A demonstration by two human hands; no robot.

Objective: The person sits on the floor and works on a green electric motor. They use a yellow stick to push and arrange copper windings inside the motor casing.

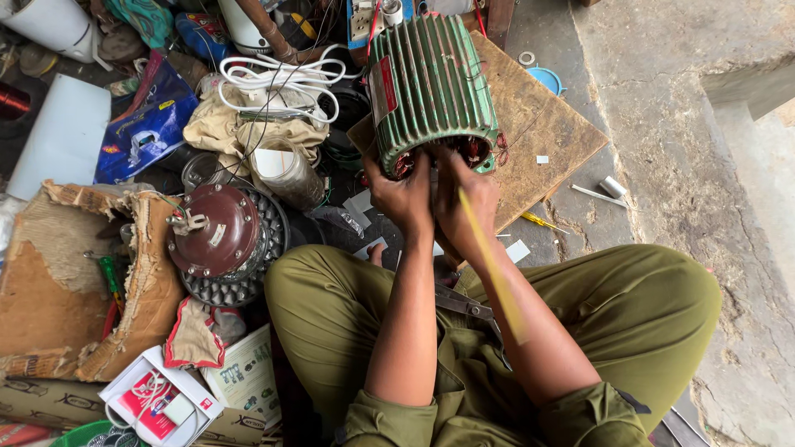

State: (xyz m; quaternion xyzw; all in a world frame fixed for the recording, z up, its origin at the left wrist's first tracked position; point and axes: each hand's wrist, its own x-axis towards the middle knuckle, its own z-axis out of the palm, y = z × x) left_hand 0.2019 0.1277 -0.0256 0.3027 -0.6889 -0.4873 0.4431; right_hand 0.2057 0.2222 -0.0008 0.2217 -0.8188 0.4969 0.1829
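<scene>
A green ribbed motor housing (431, 83) lies on a wooden board (538, 124), its open end with copper windings turned towards me. My left hand (402, 194) presses its fingers into that open end. My right hand (464, 199) is beside it at the same opening and holds a thin yellow stick (489, 265) that runs back along my forearm. Both hands touch the motor's rim. My legs in olive trousers are folded below.
A brown round motor cap (214, 230) on a finned disc lies left. Behind it are a glass jar (286, 174), coiled white cable (281, 83), a blue bag (145, 124). Torn cardboard (74, 281) and boxes (166, 401) sit lower left. A yellow-handled screwdriver (542, 222) lies on the concrete floor, right.
</scene>
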